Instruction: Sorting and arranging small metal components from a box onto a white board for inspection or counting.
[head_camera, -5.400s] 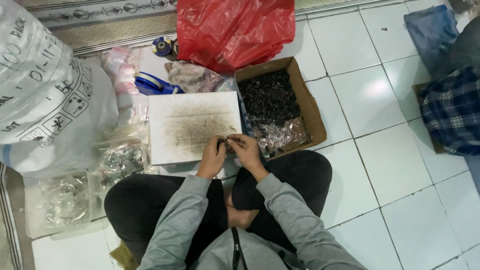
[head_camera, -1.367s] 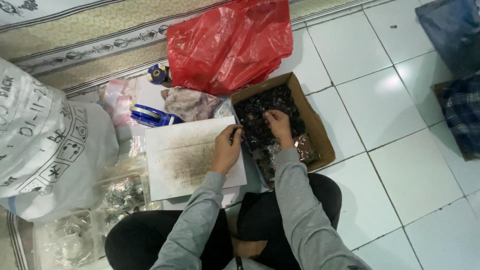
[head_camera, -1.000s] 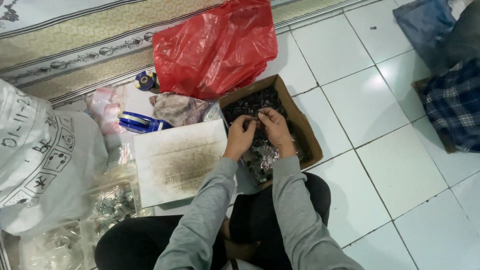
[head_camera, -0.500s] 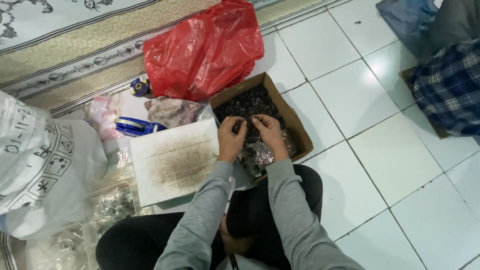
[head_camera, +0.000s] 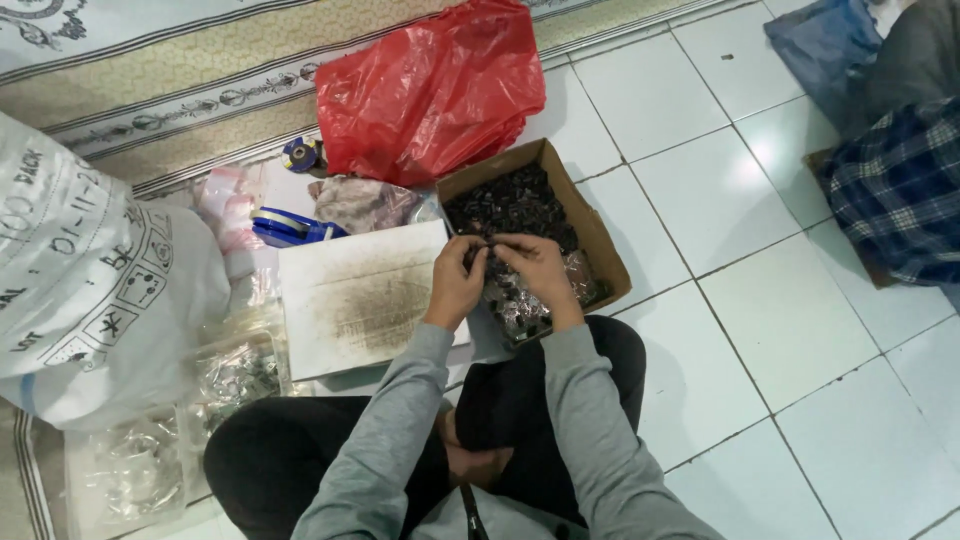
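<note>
Pinching one small dark piece (head_camera: 487, 243), both hands' grip nearly closed above the cardboard box (head_camera: 596, 228), beside a white board (head_camera: 360, 295).

White tiled floor (head_camera: 800, 330) beside patterned carpet (head_camera: 180, 120).

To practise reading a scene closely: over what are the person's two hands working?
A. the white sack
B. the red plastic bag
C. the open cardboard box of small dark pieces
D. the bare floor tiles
C: the left hand and right hand meet over the cardboard box of small dark pieces.
</note>
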